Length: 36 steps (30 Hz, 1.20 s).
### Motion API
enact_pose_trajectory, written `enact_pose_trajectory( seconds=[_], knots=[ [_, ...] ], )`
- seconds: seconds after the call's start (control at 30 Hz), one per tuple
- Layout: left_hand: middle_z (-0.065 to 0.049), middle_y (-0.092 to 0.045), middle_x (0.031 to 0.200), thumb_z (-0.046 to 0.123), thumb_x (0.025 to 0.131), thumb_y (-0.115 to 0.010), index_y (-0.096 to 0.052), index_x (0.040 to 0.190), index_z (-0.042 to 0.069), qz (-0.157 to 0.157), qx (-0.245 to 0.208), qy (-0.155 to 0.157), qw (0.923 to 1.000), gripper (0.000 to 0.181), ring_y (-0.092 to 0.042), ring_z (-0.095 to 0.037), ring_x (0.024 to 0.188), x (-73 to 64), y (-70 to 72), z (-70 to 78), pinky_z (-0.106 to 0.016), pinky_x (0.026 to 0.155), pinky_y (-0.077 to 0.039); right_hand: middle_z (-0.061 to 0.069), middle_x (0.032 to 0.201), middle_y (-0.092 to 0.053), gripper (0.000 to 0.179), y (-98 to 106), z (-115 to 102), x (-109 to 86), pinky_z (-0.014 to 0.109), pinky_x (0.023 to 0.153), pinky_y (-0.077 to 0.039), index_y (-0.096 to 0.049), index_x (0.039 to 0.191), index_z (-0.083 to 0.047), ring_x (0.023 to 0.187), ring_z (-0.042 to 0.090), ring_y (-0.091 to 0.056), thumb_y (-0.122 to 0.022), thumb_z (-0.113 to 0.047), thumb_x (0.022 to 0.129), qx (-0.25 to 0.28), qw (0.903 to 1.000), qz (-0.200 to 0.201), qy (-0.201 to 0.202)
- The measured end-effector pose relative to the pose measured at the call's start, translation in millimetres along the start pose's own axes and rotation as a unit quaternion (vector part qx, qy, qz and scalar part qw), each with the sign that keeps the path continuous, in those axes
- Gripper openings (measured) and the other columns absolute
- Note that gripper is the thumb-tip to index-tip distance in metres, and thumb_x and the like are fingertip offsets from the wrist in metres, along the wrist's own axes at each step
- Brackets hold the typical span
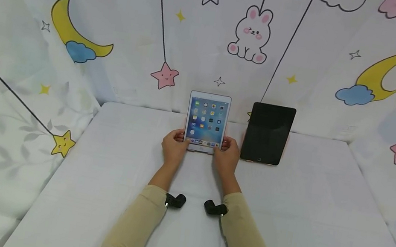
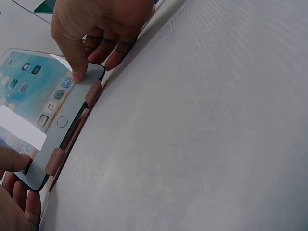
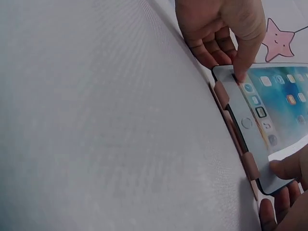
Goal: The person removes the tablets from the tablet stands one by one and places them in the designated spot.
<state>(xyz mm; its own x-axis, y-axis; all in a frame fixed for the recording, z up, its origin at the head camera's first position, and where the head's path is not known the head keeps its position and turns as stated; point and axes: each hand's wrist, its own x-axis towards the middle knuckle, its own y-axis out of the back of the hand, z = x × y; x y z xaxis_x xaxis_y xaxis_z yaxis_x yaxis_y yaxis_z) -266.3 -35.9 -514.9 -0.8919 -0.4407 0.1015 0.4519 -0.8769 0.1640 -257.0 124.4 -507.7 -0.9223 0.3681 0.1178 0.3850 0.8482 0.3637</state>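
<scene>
A white tablet (image 1: 207, 123) with a lit screen of app icons leans upright, facing me. My left hand (image 1: 174, 147) grips its lower left corner, thumb on the front and fingers behind. The right hand (image 1: 227, 156) holds the lower right corner likewise. Two pinkish-brown lips of a stand (image 2: 94, 94) hook over the tablet's bottom edge, one on either side of the round home button (image 3: 246, 122). Most of that stand is hidden behind the tablet. In the left wrist view my right hand (image 2: 103, 26) is the upper one; in the right wrist view the left hand (image 3: 221, 29) is.
A black tablet (image 1: 268, 133) with a dark screen leans back to the right of my right hand, pinkish edges showing behind it. Both stand near the rear edge of a white-covered table (image 1: 302, 226). A cartoon-printed cloth (image 1: 134, 35) hangs behind and at the sides.
</scene>
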Motion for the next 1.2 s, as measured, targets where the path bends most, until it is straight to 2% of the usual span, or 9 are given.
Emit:
enact_pose_trajectory(
  seconds=[0.2,0.3,0.47,0.6,0.8,0.93,1.07,1.2],
  knots=[
    [-0.016,-0.07,0.096,-0.006,0.079,-0.079,-0.074,0.112,0.002,0.009,-0.007,0.005,0.9999,0.035,-0.062,-0.025,0.087,0.4,-0.1,-0.4,-0.034,0.083,-0.054,0.019,0.107,-0.06,0.044,-4.8,2.4,0.2,0.039,0.09,-0.05,-0.059,0.125,0.004,0.098,0.029,-0.056,-0.072,0.006,0.083,0.01,0.9999,0.001,0.007],
    [-0.016,-0.069,0.096,-0.007,0.078,-0.078,-0.073,0.112,0.002,0.011,-0.009,-0.006,0.9999,0.035,-0.062,-0.025,0.088,0.9,1.3,1.3,-0.033,0.083,-0.053,0.019,0.107,-0.059,0.043,-5.1,0.6,0.8,0.039,0.09,-0.05,-0.058,0.125,0.005,0.098,0.029,-0.056,-0.071,0.007,0.083,0.021,0.9997,-0.004,0.014],
    [-0.015,-0.067,0.094,-0.008,0.08,-0.077,-0.071,0.11,0.0,-0.003,-0.031,-0.034,0.9989,0.032,-0.062,-0.024,0.086,3.8,9.0,12.0,-0.03,0.081,-0.054,0.016,0.109,-0.057,0.038,-1.5,-10.1,0.7,0.04,0.091,-0.05,-0.055,0.124,0.003,0.101,0.026,-0.054,-0.069,0.004,0.088,0.044,0.9986,-0.016,0.027],
    [-0.015,-0.063,0.092,-0.01,0.081,-0.076,-0.069,0.11,-0.002,-0.015,-0.061,-0.047,0.9969,0.031,-0.062,-0.022,0.083,7.3,18.5,24.3,-0.025,0.076,-0.055,0.015,0.112,-0.057,0.037,1.8,-22.9,-1.2,0.038,0.092,-0.049,-0.054,0.126,0.0,0.102,0.024,-0.053,-0.068,0.001,0.092,0.057,0.9972,-0.019,0.044],
    [-0.012,-0.058,0.094,-0.012,0.084,-0.073,-0.066,0.114,-0.002,-0.016,-0.109,-0.043,0.993,0.033,-0.057,-0.019,0.084,10.6,33.9,40.8,-0.017,0.074,-0.051,0.016,0.115,-0.061,0.039,-0.8,-44.9,-6.2,0.033,0.089,-0.048,-0.056,0.129,0.001,0.1,0.022,-0.054,-0.069,0.001,0.091,0.106,0.9913,-0.013,0.077],
    [-0.014,-0.064,0.099,-0.012,0.084,-0.072,-0.067,0.115,-0.002,-0.014,-0.128,-0.044,0.9908,0.033,-0.059,-0.018,0.086,13.6,48.1,50.9,-0.016,0.075,-0.052,0.015,0.119,-0.062,0.041,-5.1,-58.9,-11.3,0.03,0.09,-0.049,-0.056,0.131,-0.001,0.102,0.02,-0.055,-0.068,0.002,0.092,0.13,0.9882,-0.026,0.076],
    [-0.018,-0.072,0.106,-0.011,0.084,-0.072,-0.068,0.117,-0.001,-0.019,-0.139,-0.03,0.9896,0.035,-0.063,-0.019,0.089,16.1,64.1,59.4,-0.016,0.076,-0.054,0.012,0.119,-0.063,0.039,-10.2,-68.4,-16.4,0.03,0.092,-0.052,-0.058,0.129,-0.004,0.102,0.02,-0.058,-0.068,0.003,0.092,0.147,0.9859,-0.041,0.069],
    [-0.019,-0.072,0.109,-0.012,0.084,-0.072,-0.069,0.12,0.0,-0.022,-0.146,-0.002,0.9891,0.038,-0.064,-0.018,0.091,17.2,79.8,63.4,-0.015,0.077,-0.056,0.012,0.116,-0.065,0.04,-17.1,-71.8,-22.3,0.028,0.091,-0.053,-0.06,0.129,-0.003,0.101,0.019,-0.059,-0.07,0.004,0.091,0.152,0.9845,-0.05,0.073]
  ],
)
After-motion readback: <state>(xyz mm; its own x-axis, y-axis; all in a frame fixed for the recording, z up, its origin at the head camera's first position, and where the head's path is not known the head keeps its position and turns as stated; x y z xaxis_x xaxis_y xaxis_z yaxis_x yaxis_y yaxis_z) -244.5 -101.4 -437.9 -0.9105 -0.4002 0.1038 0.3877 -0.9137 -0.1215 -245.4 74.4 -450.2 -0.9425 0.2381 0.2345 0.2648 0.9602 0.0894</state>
